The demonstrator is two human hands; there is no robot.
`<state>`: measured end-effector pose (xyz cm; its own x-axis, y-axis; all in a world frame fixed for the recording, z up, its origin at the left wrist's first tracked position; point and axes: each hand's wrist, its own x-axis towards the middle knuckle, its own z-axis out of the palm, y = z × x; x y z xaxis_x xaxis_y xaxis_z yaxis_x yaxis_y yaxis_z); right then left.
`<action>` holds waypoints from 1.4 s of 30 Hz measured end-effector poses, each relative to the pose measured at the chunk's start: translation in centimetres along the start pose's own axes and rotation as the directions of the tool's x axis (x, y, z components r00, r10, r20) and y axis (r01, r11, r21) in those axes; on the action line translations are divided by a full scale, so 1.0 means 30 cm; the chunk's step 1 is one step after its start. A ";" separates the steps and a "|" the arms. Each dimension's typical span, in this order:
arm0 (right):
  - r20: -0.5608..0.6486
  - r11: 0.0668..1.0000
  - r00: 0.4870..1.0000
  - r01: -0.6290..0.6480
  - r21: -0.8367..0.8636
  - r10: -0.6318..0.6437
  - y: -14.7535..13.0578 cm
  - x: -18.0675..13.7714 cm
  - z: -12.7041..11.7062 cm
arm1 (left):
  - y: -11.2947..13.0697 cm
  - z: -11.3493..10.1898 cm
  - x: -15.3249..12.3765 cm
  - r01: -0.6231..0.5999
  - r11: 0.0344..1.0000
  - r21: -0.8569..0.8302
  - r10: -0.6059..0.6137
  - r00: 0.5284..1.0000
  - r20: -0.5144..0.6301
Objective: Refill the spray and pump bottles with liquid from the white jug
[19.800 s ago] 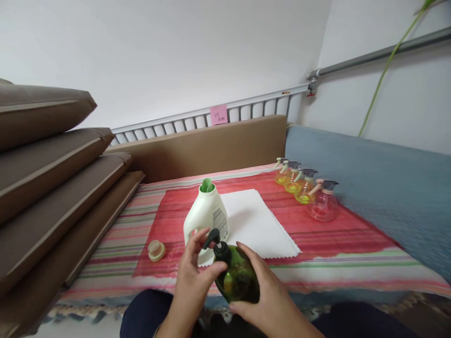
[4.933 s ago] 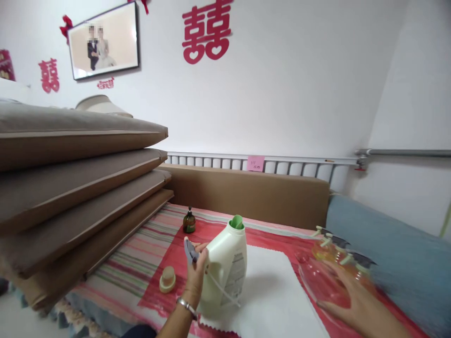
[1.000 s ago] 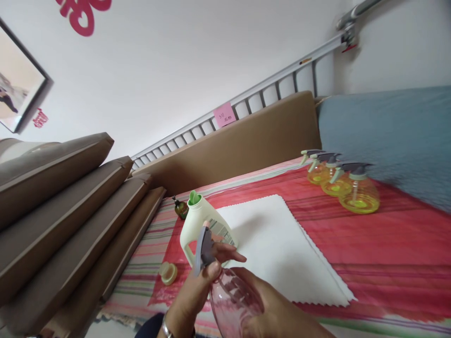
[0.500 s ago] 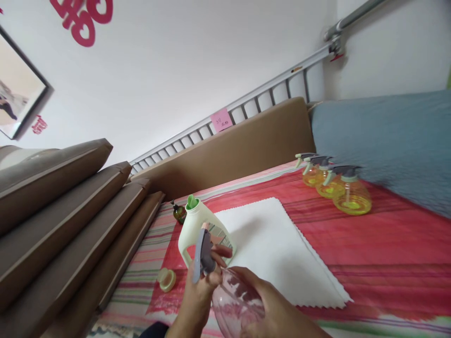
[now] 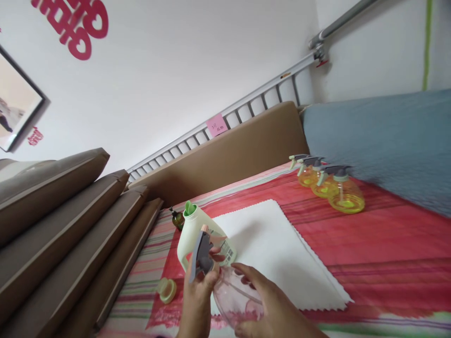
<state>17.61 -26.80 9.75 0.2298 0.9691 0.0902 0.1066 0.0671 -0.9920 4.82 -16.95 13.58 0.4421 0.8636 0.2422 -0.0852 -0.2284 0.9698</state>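
Observation:
A clear pinkish spray bottle [image 5: 234,295] is held tilted between my two hands, its grey trigger head [image 5: 202,253] pointing up to the left. My left hand [image 5: 200,291] is closed around the neck and collar of that head. Wrapped about the round body from the right is my right hand [image 5: 269,300]. No liquid can be made out inside the bottle. Just behind the hands stands a pale green detergent jug [image 5: 199,225] with an uncapped green spout. Its likely cap, a pale green cup-like piece [image 5: 167,291], lies on the cloth to the left.
A white scallop-edged mat [image 5: 278,253] lies on the red striped cloth [image 5: 380,253]. Several spray bottles with yellow liquid [image 5: 347,195] stand at the right. A dark pump bottle [image 5: 177,218] sits behind the jug. Brown cushions [image 5: 84,225] rise at the left, a blue padded surface [image 5: 387,141] at the right.
The view has shifted slightly. Both hands keep hold of the spray bottle, and the fingers of my left hand have shifted a little at its neck.

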 end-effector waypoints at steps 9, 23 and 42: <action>0.110 0.960 0.992 0.029 0.278 -0.062 0.002 -0.004 -0.015 | -0.023 -0.063 0.048 0.085 0.995 -0.053 -0.075 0.985 0.157; 0.040 0.995 0.999 -0.010 0.101 0.006 0.060 0.032 0.006 | -0.005 0.003 0.013 0.014 0.989 -0.147 -0.022 0.998 -0.052; 0.186 0.902 0.981 -0.025 0.431 -0.062 0.040 0.006 0.031 | 0.026 -0.013 0.005 0.158 0.966 -0.206 -0.126 0.979 0.158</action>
<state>16.89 -26.34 8.51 0.0384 0.9903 0.1337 -0.3265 0.1389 -0.9349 4.47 -16.83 14.39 0.5848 0.8036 0.1104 -0.1966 0.0084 0.9804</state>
